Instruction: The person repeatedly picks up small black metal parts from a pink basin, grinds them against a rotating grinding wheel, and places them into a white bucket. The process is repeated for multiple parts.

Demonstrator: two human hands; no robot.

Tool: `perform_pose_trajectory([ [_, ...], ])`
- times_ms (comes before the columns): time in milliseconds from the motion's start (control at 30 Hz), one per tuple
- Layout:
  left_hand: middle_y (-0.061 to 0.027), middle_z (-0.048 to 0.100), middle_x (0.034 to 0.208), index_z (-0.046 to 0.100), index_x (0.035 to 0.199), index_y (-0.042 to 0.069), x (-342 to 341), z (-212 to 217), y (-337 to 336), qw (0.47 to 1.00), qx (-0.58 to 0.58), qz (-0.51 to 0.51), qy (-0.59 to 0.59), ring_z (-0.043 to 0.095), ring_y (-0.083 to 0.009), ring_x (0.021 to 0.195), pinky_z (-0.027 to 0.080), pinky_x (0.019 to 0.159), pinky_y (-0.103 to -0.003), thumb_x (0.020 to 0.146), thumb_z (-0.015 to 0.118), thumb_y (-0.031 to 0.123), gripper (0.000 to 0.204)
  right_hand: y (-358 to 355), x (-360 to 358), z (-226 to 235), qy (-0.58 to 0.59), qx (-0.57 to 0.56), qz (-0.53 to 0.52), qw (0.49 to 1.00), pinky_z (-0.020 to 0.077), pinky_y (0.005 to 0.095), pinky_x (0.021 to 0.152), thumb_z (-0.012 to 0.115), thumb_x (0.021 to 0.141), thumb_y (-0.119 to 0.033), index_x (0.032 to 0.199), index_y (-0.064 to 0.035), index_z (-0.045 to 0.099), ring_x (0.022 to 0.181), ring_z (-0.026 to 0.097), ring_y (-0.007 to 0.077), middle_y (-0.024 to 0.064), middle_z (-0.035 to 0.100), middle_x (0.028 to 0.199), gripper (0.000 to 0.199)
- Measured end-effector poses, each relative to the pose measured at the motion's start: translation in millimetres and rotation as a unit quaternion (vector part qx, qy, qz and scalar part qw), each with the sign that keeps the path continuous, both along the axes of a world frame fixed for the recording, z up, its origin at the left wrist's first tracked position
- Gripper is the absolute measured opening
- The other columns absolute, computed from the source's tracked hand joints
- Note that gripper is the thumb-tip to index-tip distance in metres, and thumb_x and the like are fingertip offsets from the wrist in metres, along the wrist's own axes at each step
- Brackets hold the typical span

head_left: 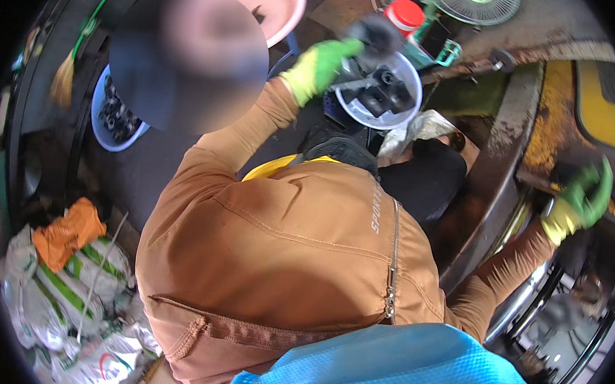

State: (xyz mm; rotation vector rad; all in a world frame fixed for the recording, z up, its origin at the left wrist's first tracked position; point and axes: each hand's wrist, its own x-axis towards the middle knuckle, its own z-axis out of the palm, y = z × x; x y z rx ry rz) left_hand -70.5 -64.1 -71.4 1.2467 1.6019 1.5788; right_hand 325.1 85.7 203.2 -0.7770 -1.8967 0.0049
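Head view: a co-worker in a brown jacket bends forward and fills the middle of the picture, both arms stretched out.
Own hands: neither of the wearer's hands shows, so I cannot tell how their fingers stand. Only blue mesh cloth lies along the lower edge.
Hand at the bowl: the co-worker's green-gloved hand is at the near rim of a white bowl. Its fingers are curled around a dark object too blurred to name.
Bowl: it sits at the top centre and holds chunky dark parts. A red-capped jar is just beyond it.
Hand at the right: the second green-gloved hand is well apart, fingers closed over something dark by the curved metal rim. What it grips is unclear.
Doing it well: in my judgement the reach into the bowl should come straight down over the rim so the bowl does not tip. The far hand should keep a firm brace, since the body is stretched between two points.
Risk: bulky gloves may well fumble small parts, so one piece at a time seems wise.
Surroundings: a blue bowl of dark pieces and a pink basin lie at the upper left, printed sacks with an orange cloth at the lower left.
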Motion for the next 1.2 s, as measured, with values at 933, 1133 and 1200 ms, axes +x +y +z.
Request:
perform_pose_trajectory([
  [933, -0.0169, 0.07, 0.1, 0.066, 0.105, -0.005, -162.0, -129.3, -9.0, 0.768, -0.052, 0.11, -0.629, 0.069, -0.0298, 0.093, 0.058, 0.084, -0.041, 0.094, 0.062, 0.025, 0.033, -30.5, 27.3, -78.4, 0.361, -0.002, -0.176, 0.916, 0.0531, 0.0256, 0.051, 0.069, 0.086, -0.013, 0.108, -0.0002, 0.062, 0.062, 0.063, 0.0164, 0.0091, 0.066, 0.088, 0.025],
  [1133, -0.0175, 0.071, 0.102, 0.066, 0.107, -0.006, -73.1, -106.1, -8.4, 0.712, -0.075, -0.051, -0.696, 0.07, -0.0293, 0.093, 0.058, 0.086, -0.042, 0.093, 0.056, 0.017, 0.028, -53.2, -16.8, -60.8, 0.323, 0.052, -0.162, 0.931, 0.0511, 0.0269, 0.045, 0.064, 0.089, -0.019, 0.108, -0.0016, 0.064, 0.057, 0.06, 0.0156, 0.0138, 0.065, 0.084, 0.025],
  [1200, -0.0214, 0.067, 0.112, 0.06, 0.117, -0.01, -50.7, -105.7, 8.8, 0.741, -0.116, -0.053, -0.66, 0.068, -0.0312, 0.1, 0.054, 0.094, -0.045, 0.095, 0.045, 0.012, 0.035, -49.0, -12.7, -36.1, 0.345, -0.06, -0.121, 0.929, 0.0438, 0.0289, 0.048, 0.057, 0.092, -0.026, 0.109, 0.0006, 0.063, 0.051, 0.047, 0.0145, 0.0063, 0.054, 0.07, 0.032],
])
